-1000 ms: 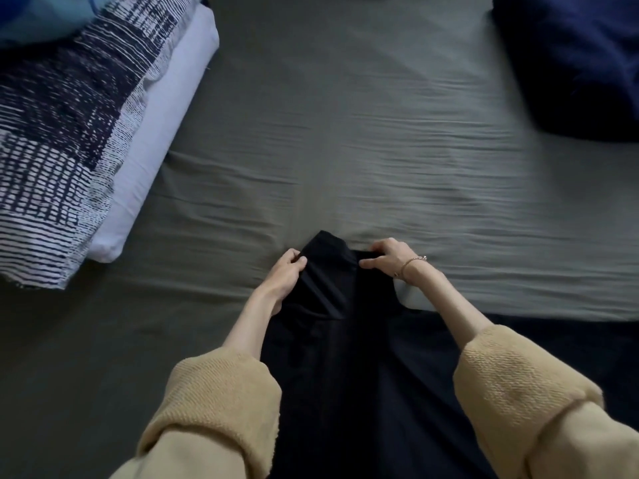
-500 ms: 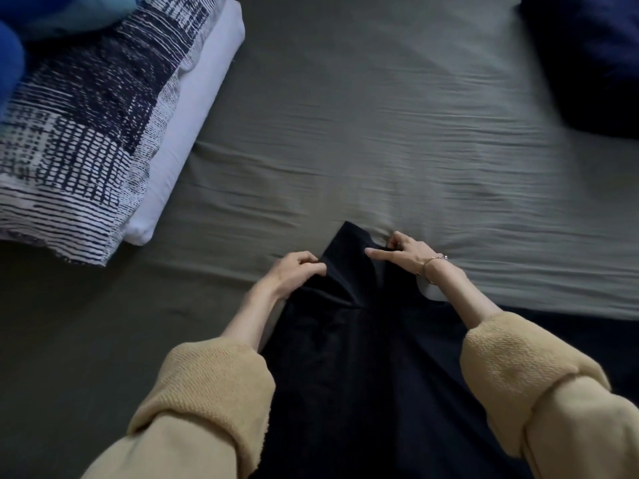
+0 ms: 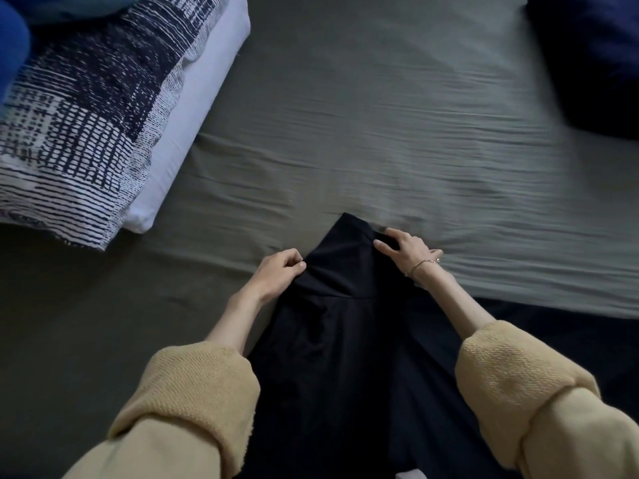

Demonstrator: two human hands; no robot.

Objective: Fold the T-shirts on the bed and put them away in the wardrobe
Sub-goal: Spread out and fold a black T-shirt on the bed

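Two hands are at work on one black T-shirt (image 3: 345, 340), which lies on the bed (image 3: 380, 150) directly in front of the person, its far end bunched to a narrow peak. Left hand (image 3: 280, 271): fingers curled, pinching the cloth at the left edge of that peak. Right hand (image 3: 404, 248): fingers bent over the right edge, gripping the fabric; a thin bracelet (image 3: 423, 264) sits at the wrist.

Step in hand, as judged: the folding stage, early. The garment is being gathered or straightened at its far end; no finished fold is visible, and putting away has not begun.

Next move, as judged: it calls for both hands to keep an even hold and draw the cloth flat and square before any fold, since the fabric is creased and slack between them.

Limits of view:
- Near end of the T-shirt is cut off by the lower frame edge and partly covered by the tan sleeves (image 3: 193, 402).
- Black on black hides seams; which end is held cannot be told.
- A dark cloth (image 3: 553, 326) at right may be another garment; uncertain.
- Dark blue mass (image 3: 594, 57) at the upper right corner is blurred.
- Patterned pillow (image 3: 86, 115) is cropped at left.
- No wardrobe is in view.
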